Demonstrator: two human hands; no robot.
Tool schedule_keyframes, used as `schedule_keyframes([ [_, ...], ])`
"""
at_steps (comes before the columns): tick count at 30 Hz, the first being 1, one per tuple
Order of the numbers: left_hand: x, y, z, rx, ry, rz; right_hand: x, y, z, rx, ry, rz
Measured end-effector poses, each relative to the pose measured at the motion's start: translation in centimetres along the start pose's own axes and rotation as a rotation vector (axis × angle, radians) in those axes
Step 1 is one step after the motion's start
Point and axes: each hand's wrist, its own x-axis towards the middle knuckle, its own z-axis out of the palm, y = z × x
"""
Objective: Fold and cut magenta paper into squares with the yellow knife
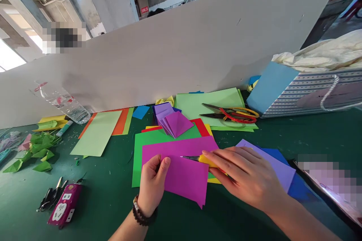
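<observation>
Head view: left hand (pixel 152 185) is pinching magenta paper (pixel 185 176) at lower centre, thumb over curled fingers; right hand (pixel 246 176) is gripping yellow-handled scissors (pixel 207 160). Paper's looking light, crease-prone; edges probably offering best hold.

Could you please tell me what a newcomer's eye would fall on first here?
It would probably be the magenta sheet in the centre, held by the left hand, with a yellow-handled tool in the right hand. Next might come the scissors on pale green paper behind it and the striped bag at far right.
</observation>
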Motion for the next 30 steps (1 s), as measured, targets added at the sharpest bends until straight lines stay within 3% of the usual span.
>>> schedule_keyframes([
  [7, 0.1, 0.2, 0.1, -0.104, -0.079, -0.097, -0.1, -0.3, 0.1, 0.023, -0.008, 0.013],
  [16, 0.2, 1.0, 0.0, -0.206, -0.041, -0.131, 0.3, 0.2, -0.4, -0.017, 0.019, 0.015],
  [30, -0.2, 0.3, 0.3, -0.144, -0.114, -0.145, 0.1, -0.3, 0.0, 0.06, -0.021, 0.056],
])
